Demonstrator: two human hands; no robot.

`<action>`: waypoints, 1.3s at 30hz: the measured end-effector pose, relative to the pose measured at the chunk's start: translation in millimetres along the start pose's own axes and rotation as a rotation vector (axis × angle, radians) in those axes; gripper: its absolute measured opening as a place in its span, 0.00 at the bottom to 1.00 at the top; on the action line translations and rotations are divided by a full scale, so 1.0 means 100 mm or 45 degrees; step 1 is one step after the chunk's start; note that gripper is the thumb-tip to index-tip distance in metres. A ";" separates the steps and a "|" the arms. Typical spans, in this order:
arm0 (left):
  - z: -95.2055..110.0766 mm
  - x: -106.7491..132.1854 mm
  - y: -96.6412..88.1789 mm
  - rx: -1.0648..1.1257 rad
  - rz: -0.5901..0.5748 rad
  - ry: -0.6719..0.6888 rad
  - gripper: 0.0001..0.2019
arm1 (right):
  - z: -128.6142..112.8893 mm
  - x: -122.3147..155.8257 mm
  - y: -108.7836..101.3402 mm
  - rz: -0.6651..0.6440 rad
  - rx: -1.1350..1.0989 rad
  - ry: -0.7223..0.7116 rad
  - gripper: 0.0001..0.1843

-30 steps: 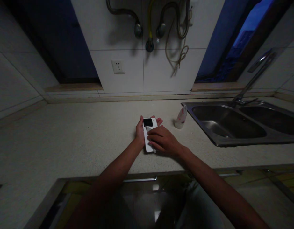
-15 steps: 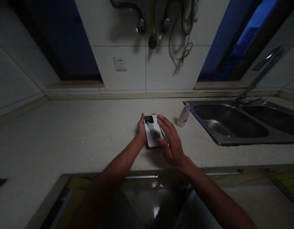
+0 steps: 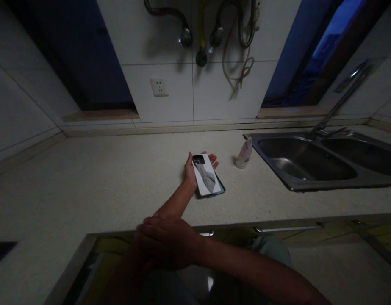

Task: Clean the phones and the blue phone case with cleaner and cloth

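Observation:
My left hand [image 3: 191, 169] rests on the pale countertop [image 3: 103, 178] and holds a white phone [image 3: 205, 177], back side up with its black camera block at the far end. A small grey cloth [image 3: 208, 180] lies on the phone's back. A dark teal edge shows under the phone's near right corner. My right hand [image 3: 165, 243] is down by the counter's front edge, laid across my left forearm with its fingers together and curled; nothing shows in it.
A small white bottle [image 3: 243, 153] stands right of the phone, beside a steel double sink [image 3: 312, 163] with a tap [image 3: 335, 106]. A wall socket [image 3: 159, 87] and hanging hoses [image 3: 214, 34] are on the tiled back wall. The counter's front edge runs below my arms.
My right hand left the phone and drew back towards me, onto my left forearm. The grey cloth stays lying on the phone's back. My left hand still holds the phone.

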State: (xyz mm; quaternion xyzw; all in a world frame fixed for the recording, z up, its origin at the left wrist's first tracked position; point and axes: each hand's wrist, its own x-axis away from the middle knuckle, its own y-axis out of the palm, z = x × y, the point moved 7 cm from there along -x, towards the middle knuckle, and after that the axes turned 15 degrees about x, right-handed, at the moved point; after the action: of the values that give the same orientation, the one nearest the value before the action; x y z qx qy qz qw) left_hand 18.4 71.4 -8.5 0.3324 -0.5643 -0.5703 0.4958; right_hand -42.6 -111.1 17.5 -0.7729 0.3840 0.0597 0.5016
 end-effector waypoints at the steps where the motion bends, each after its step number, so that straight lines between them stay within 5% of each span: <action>1: 0.00 -0.01 -0.02 -0.005 0.009 -0.010 0.29 | -0.01 0.06 -0.03 0.006 0.038 -0.075 0.25; 5: 0.06 -0.09 -0.08 0.000 0.029 0.037 0.28 | 0.10 0.28 -0.14 0.094 0.116 -0.116 0.32; 13: 0.09 -0.16 -0.10 -0.012 0.039 0.049 0.27 | 0.57 0.36 -0.25 0.427 -0.985 0.517 0.27; 18: 0.09 -0.17 -0.08 -0.009 0.013 0.011 0.28 | 0.66 0.40 -0.23 0.372 -1.048 0.725 0.21; 21: 0.09 -0.16 -0.03 -0.013 -0.030 -0.002 0.29 | 0.69 0.44 -0.41 0.245 -0.858 0.800 0.18; 25: 0.09 -0.13 0.05 -0.053 -0.062 -0.007 0.31 | 0.79 0.43 -1.14 0.551 -0.204 0.541 0.21; 28: 0.09 -0.10 0.10 -0.095 -0.099 -0.024 0.30 | 0.88 0.37 -1.42 0.484 0.327 0.289 0.33; 33: 0.16 -0.07 0.14 -0.085 -0.087 0.029 0.29 | 1.09 0.33 -1.23 -0.007 0.667 -0.042 0.47; 39: 0.34 -0.11 0.09 0.034 -0.025 0.145 0.27 | 1.07 0.37 -1.09 0.042 0.889 -0.261 0.29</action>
State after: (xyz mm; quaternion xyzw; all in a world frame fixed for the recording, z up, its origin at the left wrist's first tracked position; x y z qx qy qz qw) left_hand -8.9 93.3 2.8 0.3763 -0.5394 -0.5479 0.5170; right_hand 86.0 -20.5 27.0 -0.5388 0.3415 0.0104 0.7700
